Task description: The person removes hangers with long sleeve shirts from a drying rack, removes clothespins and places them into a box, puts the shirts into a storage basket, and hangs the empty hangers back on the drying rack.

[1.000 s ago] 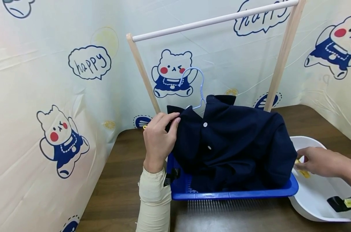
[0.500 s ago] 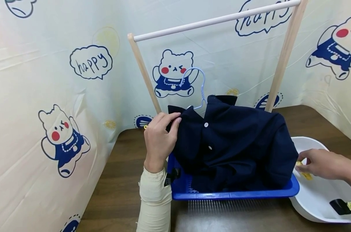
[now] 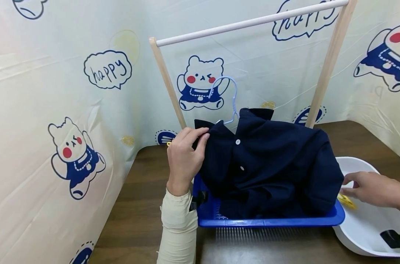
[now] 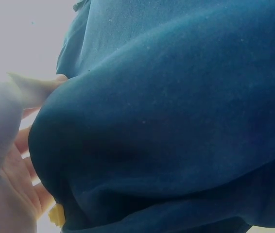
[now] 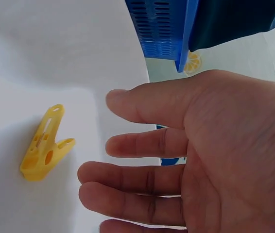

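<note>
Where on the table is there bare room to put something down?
Bare tabletop lies left, between the printed cloth and left sleeve, and in front of the blue basket. Crowded: the basket, under the dark shirt; the white basin near the yellow clip and right hand.

Beyond the left grip (image 3: 185, 157) rises a pale, creased backdrop (image 3: 64, 44), winking bears (image 3: 77, 159), "happy" bubbles (image 3: 108, 69) and lemon slices (image 3: 128, 140) across it, and below that grip spreads the brown wood-grain desk (image 3: 137, 183), light gleaming off it to the grip's right!
</note>
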### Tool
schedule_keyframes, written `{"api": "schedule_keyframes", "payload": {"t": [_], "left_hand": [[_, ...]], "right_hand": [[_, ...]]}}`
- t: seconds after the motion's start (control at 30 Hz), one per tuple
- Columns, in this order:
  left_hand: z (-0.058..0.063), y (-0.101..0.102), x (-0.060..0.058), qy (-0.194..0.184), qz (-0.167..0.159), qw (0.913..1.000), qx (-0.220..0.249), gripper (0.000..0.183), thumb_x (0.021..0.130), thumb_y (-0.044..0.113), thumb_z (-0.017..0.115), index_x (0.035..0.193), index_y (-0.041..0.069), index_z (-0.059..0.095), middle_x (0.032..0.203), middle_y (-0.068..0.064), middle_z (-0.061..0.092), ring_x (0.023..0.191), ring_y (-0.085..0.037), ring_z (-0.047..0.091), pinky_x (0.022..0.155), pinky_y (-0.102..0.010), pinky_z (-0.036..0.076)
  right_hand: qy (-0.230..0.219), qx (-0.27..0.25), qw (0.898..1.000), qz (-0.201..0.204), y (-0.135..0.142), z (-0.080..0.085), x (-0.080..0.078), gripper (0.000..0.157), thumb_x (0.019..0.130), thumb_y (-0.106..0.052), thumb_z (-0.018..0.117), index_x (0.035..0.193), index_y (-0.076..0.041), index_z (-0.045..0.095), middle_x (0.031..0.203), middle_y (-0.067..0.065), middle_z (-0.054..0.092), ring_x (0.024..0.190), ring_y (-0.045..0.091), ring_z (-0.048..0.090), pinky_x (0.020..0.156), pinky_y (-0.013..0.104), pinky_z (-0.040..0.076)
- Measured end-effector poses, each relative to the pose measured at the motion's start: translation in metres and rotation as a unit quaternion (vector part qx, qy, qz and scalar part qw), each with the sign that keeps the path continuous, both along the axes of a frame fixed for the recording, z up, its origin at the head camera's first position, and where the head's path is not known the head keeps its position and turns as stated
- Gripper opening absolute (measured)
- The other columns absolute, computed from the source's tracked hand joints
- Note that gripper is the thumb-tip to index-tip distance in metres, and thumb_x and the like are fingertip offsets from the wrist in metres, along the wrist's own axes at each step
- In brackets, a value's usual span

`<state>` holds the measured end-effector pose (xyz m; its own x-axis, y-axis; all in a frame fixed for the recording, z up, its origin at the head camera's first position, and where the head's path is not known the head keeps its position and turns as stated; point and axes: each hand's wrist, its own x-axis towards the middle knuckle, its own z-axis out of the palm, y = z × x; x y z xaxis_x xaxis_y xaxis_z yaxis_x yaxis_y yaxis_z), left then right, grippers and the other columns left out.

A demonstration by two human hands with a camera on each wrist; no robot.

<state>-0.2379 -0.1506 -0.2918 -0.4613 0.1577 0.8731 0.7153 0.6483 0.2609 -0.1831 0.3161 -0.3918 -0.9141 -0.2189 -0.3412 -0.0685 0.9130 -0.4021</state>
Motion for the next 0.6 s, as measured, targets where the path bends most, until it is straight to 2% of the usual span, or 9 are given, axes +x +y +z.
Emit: {"api": "schedule_keyframes", "payload": {"t": [0.3, 0.6], "left_hand": [[0.000, 0.002, 0.000, -0.003, 0.002, 1.0000, 0.001, 0.011, 0.095, 0.014, 0.073, 0.101, 0.007, 0.079, 0.087, -0.005, 0.069, 0.080, -0.020, 0.066, 0.068, -0.034, 0.052], [0.001, 0.003, 0.001, -0.002, 0.000, 1.0000, 0.001, 0.012, 0.095, 0.014, 0.073, 0.101, 0.007, 0.079, 0.086, -0.006, 0.069, 0.078, -0.020, 0.065, 0.067, -0.034, 0.052]], "right_hand": [[0.052, 0.015, 0.998, 0.011, 0.003, 0.005, -0.002, 0.033, 0.096, -0.018, 0.067, 0.108, 0.013, 0.064, 0.082, 0.007, 0.064, 0.067, 0.020, 0.055, 0.060, 0.036, 0.051], [0.138, 0.010, 0.990, -0.038, 0.000, 0.016, 0.004, 0.029, 0.094, -0.012, 0.067, 0.111, 0.011, 0.065, 0.081, 0.008, 0.063, 0.065, 0.021, 0.053, 0.057, 0.038, 0.055]]}}
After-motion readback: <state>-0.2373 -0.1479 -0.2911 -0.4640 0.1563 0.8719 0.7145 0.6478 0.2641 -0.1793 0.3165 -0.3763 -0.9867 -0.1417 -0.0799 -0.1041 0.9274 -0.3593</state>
